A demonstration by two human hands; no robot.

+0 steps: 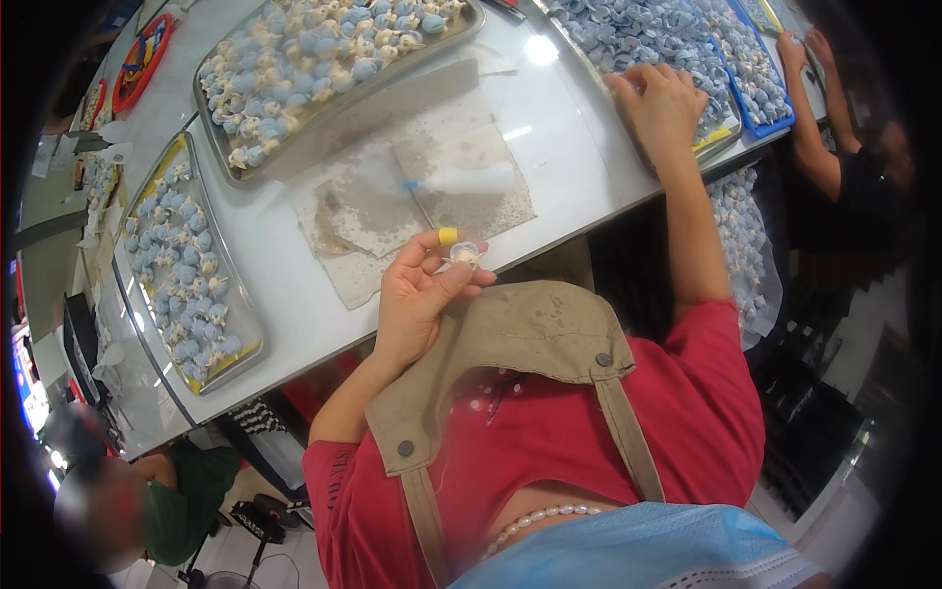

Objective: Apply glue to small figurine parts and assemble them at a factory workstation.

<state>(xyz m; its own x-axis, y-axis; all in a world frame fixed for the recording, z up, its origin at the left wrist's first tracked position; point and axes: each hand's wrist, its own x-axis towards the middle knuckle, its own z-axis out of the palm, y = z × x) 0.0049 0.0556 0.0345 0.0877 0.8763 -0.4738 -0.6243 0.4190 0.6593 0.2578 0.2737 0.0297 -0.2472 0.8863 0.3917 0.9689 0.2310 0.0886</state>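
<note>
My left hand (420,296), with a yellow band round one fingertip, pinches a small whitish rounded piece (464,254) in front of my chest. Over the near-left edge of a tray at the far right, my right hand (659,110) has its fingers bent down at a heap of blue-grey curved pieces (633,39). Its fingertips are hidden, so what they grip cannot be made out. On a stained grey board (363,221) between the hands lies a white bottle (471,181) with a blue tip.
A large metal tray (235,180) of blue-and-cream pieces stands at the back. A smaller tray (250,353) of similar pieces is at the left. Beside the right-hand heap sits a blue tray (785,123). Another person's arms (814,147) reach in at right; someone in green (201,491) is at lower left.
</note>
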